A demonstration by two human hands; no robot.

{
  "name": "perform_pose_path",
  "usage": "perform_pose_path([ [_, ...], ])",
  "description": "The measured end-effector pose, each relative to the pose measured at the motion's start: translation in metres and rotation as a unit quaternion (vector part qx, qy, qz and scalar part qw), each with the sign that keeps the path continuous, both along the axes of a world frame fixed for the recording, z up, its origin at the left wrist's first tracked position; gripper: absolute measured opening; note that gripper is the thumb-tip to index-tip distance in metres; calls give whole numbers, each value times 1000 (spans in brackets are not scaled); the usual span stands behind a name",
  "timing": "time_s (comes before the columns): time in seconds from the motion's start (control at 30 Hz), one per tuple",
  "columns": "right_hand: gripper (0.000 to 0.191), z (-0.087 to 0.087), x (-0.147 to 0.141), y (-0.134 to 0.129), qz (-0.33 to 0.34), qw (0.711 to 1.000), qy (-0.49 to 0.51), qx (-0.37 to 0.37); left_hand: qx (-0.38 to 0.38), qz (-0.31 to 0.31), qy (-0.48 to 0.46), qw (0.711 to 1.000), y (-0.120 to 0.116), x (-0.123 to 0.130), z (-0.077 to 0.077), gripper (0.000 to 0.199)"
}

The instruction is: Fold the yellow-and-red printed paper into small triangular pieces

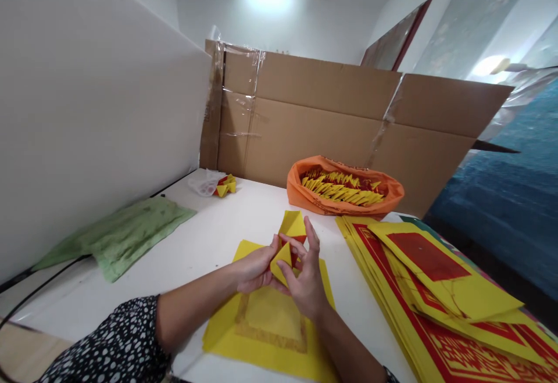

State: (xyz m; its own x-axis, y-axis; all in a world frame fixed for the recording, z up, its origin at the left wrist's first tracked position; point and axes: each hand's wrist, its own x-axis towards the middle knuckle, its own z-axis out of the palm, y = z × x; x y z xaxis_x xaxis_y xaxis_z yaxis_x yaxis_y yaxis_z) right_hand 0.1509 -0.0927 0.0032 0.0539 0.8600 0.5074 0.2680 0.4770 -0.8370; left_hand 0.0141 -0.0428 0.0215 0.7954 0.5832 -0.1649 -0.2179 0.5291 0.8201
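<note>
Between my two hands is a folded yellow and red paper piece, with a pointed yellow flap facing me. My left hand grips it from the left, its fingers partly hidden behind the paper. My right hand holds it from the right, thumb pressed on the front and some fingers raised. Just behind my hands another yellow folded part sticks up; I cannot tell whether it belongs to the same piece. Below lies a stack of yellow paper sheets with a gold square on the top one.
An orange bag filled with folded yellow pieces stands at the back right. Stacked yellow and red printed papers lie to the right. A green cloth lies left, a small plastic bag behind it. Cardboard walls the back.
</note>
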Motion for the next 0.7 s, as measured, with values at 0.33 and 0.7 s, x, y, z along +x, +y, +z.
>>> perform_pose_path([
  [0.33,81,-7,7,10,-124,991,54,-18,30,-27,-18,999,2,-6,1,41],
  [0.7,86,-19,16,23,-14,959,235,-158,3,-113,-23,993,1,-5,-3,57],
])
